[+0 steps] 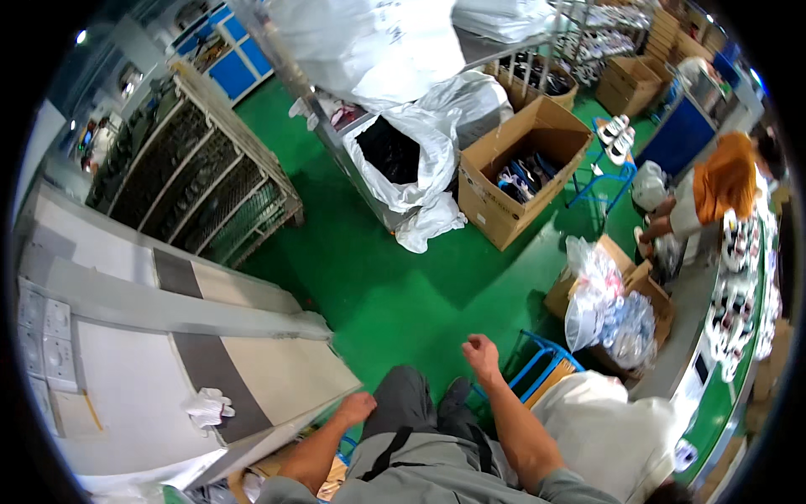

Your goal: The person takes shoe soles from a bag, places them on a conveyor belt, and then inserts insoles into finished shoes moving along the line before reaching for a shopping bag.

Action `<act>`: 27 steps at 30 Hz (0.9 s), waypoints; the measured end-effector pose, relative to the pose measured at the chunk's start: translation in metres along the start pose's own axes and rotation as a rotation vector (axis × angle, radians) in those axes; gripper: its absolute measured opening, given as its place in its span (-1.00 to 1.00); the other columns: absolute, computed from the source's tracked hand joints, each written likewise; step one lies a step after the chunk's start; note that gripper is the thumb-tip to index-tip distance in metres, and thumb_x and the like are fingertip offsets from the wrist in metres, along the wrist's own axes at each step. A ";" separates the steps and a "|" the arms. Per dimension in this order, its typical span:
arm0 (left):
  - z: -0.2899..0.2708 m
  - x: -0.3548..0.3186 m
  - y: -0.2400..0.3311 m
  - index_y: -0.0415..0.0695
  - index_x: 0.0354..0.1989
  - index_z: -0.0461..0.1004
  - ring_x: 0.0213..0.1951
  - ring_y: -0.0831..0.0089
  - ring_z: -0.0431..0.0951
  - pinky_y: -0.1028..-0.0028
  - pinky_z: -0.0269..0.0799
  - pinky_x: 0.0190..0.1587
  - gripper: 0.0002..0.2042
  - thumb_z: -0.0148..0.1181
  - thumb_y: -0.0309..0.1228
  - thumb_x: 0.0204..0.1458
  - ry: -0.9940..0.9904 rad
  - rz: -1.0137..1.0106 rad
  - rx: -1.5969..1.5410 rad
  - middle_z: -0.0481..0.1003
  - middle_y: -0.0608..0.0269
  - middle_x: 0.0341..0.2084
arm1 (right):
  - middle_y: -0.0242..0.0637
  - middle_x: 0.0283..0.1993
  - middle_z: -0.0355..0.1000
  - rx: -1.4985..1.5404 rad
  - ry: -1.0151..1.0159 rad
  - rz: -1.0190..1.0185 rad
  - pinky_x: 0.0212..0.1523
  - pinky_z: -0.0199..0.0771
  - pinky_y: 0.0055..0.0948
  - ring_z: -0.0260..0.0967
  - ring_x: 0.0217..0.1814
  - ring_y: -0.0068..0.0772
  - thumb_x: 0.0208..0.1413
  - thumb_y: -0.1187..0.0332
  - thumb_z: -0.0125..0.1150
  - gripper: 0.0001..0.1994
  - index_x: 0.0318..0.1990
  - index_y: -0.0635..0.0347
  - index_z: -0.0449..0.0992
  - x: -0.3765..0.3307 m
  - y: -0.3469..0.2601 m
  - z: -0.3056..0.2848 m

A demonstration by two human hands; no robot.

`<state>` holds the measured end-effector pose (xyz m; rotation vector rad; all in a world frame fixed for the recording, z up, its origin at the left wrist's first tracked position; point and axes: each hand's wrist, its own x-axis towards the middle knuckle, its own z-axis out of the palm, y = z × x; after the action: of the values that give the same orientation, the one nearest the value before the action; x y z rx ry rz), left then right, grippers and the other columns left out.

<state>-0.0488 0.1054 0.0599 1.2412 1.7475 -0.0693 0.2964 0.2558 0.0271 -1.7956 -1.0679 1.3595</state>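
My left hand (355, 408) is a closed fist with nothing in it, hanging just beside the corner of a large grey and white machine housing (168, 336). My right hand (481, 351) is also curled shut and holds nothing. It hovers above a blue metal stool (537, 363). My grey trouser legs (420, 412) stand on the green floor (378, 286) between the two hands.
A crumpled white glove (207, 407) lies on the machine top. An open cardboard box (520, 168) with dark items and a white sack (411, 160) stand ahead. A clear bag of parts (604, 307) sits in boxes at right. Another person in orange (722, 181) works at a conveyor (730, 336). A wire rack (210, 185) stands at left.
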 end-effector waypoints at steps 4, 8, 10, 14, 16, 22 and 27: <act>-0.005 0.051 0.047 -0.16 -0.30 0.60 -0.32 0.11 0.63 0.21 0.51 -0.21 -0.76 0.12 -0.24 0.09 0.335 0.122 -0.176 0.60 0.01 -0.44 | 0.02 -0.18 0.49 -0.324 -0.100 -0.362 -0.11 0.48 -0.13 0.46 -0.15 0.09 -0.05 0.37 0.29 -0.61 -0.03 0.31 0.45 0.086 -0.080 0.010; -0.018 0.149 0.093 -0.19 -0.27 0.56 -0.33 0.48 0.58 0.44 0.50 -0.31 -0.82 0.19 -0.33 0.09 0.247 0.012 -0.516 0.60 0.22 -0.41 | 0.05 -0.06 0.42 -0.523 -0.183 -0.681 0.00 0.43 -0.09 0.38 0.01 0.11 -0.04 0.32 0.33 -0.50 0.08 0.27 0.36 0.187 -0.163 0.024; -0.039 0.210 0.142 -0.21 -0.27 0.52 -0.34 0.53 0.55 0.52 0.46 -0.34 -0.83 0.16 -0.35 0.14 0.176 -0.022 -0.999 0.57 0.29 -0.37 | 0.05 0.00 0.39 -0.643 -0.208 -0.806 0.02 0.42 -0.10 0.36 0.04 0.12 -0.05 0.33 0.33 -0.48 0.10 0.25 0.35 0.242 -0.198 0.031; -0.097 0.299 0.240 -0.33 0.06 0.43 -0.22 0.44 0.57 0.44 0.54 -0.16 -0.67 0.13 -0.39 0.18 0.151 0.061 -1.398 0.55 0.15 -0.18 | 0.01 0.20 0.26 -0.925 -0.344 -0.946 0.19 0.31 -0.09 0.22 0.23 0.12 -0.12 0.32 0.39 -0.37 0.18 0.14 0.31 0.314 -0.249 0.045; -0.114 0.337 0.268 -0.33 0.12 0.39 -0.17 0.41 0.56 0.41 0.53 -0.10 -0.63 0.12 -0.39 0.19 0.128 0.120 -1.574 0.54 0.14 -0.14 | -0.01 0.24 0.22 -1.048 -0.393 -1.005 0.25 0.24 -0.07 0.16 0.29 0.09 -0.13 0.31 0.40 -0.35 0.19 0.12 0.31 0.338 -0.277 0.052; -0.163 0.459 0.298 -0.36 -0.04 0.48 -0.14 0.15 0.57 0.26 0.50 -0.08 -0.71 0.02 -0.50 0.10 0.658 0.190 -1.097 0.56 -0.09 -0.20 | 0.00 0.29 0.21 -1.236 -0.552 -1.535 0.38 0.08 -0.01 0.09 0.40 0.07 -0.08 0.33 0.30 -0.49 0.08 0.24 0.38 0.468 -0.307 0.164; -0.223 0.541 0.308 -0.34 -0.18 0.53 -0.03 -0.01 0.49 0.19 0.38 0.12 -0.73 0.01 -0.50 -0.02 0.653 0.147 -0.059 0.53 -0.10 -0.22 | 0.13 0.29 0.22 -1.479 -0.479 -1.892 0.41 0.00 0.03 0.05 0.43 0.13 0.09 0.39 0.10 -0.52 0.18 0.42 0.34 0.586 -0.295 0.274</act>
<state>0.0232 0.7502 -0.0683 1.4421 2.1719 0.5237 0.0456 0.9164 -0.0543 -0.0706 -3.0575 -0.4991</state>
